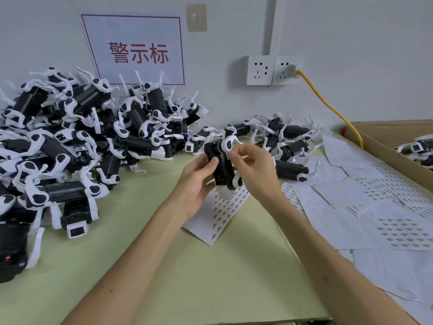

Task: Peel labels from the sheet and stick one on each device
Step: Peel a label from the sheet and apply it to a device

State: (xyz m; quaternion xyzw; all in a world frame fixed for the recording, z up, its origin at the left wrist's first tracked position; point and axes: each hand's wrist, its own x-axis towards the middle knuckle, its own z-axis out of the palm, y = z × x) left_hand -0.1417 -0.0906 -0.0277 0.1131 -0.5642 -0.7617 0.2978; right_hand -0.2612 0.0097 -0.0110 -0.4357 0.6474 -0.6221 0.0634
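Hands grip device above label sheet edge

head view, down over table

Left hand grips a black-and-white device from below, holding it up over a label sheet that lies on the green surface. Right hand has its fingers pinched on the device's upper side. Big heap of the same devices on the left, a smaller bunch behind the hands, loose sheets and a cardboard box off right.
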